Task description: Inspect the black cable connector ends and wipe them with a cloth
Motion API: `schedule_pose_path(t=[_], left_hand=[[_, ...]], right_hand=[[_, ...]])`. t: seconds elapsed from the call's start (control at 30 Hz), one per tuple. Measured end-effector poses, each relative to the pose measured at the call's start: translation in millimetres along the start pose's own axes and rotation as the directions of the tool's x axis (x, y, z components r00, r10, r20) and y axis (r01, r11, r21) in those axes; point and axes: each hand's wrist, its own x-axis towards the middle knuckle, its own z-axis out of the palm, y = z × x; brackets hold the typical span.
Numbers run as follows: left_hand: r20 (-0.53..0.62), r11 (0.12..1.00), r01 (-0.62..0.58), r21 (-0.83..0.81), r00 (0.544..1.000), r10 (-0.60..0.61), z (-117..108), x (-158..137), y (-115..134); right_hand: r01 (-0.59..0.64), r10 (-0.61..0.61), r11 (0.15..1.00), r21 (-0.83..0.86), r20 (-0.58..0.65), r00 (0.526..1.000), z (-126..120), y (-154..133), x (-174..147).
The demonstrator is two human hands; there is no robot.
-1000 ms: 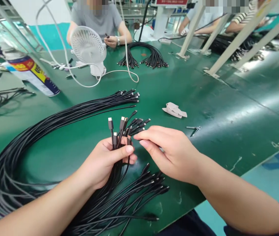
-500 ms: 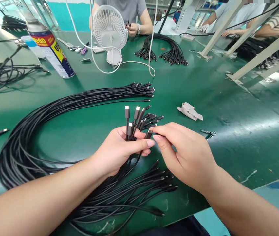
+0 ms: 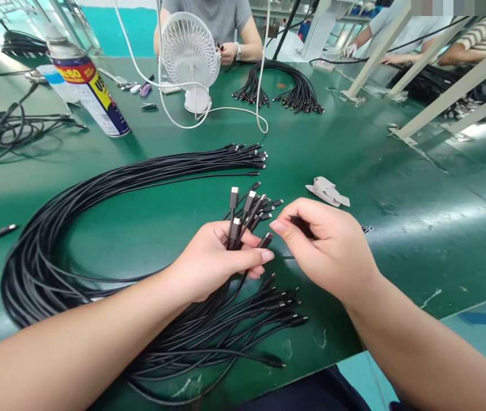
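Observation:
My left hand [image 3: 221, 260] is closed round several black USB cables [image 3: 234, 231], their metal-tipped plugs fanned upward. One plug [image 3: 266, 240] leans right, between my left thumb and fingers. Just right of it, apart from the plug, my right hand [image 3: 326, 248] makes a pinch with thumb and forefinger; whatever is between the fingertips is too small or hidden to name. The rest of the black cable bundle [image 3: 33, 240] curves in a wide loop on the green table, with one group of ends behind my left hand and another below it.
Behind the bundle stand a white fan [image 3: 190, 54] and a spray can [image 3: 91, 91]. A crumpled grey scrap [image 3: 327, 191] and partly hidden tweezers [image 3: 367, 229] lie near my right hand. Across the table, a person's hands [image 3: 228, 52] work beside another cable bundle [image 3: 298, 85].
My right hand has drawn away from the plug, slightly right and up, and its fingertips no longer touch it. My left hand with its cables has shifted a little to the right.

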Motion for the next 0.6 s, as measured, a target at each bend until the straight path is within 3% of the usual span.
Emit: schedule_pose_path(t=[0.13, 0.33, 0.5, 0.6], left_hand=[[-0.046, 0.999, 0.012, -0.042, 0.999, -0.014, -1, 1, 2], [-0.020, 0.995, 0.009, -0.103, 1.000, -0.011, -2, 1, 2], [-0.006, 0.990, 0.016, -0.139, 1.000, -0.017, -2, 0, 3], [-0.001, 0.990, 0.012, -0.143, 1.000, -0.012, -3, -1, 3]], right_hand=[[0.026, -0.032, 0.992, -0.127, -0.047, 0.998, -2, 4, 0], [0.015, -0.021, 0.992, -0.126, -0.046, 0.999, -2, 8, -5], [0.062, -0.051, 0.981, -0.183, 0.062, 0.997, -2, 5, -12], [0.166, -0.146, 0.956, -0.243, 0.100, 0.984, 1, 3, -14]])
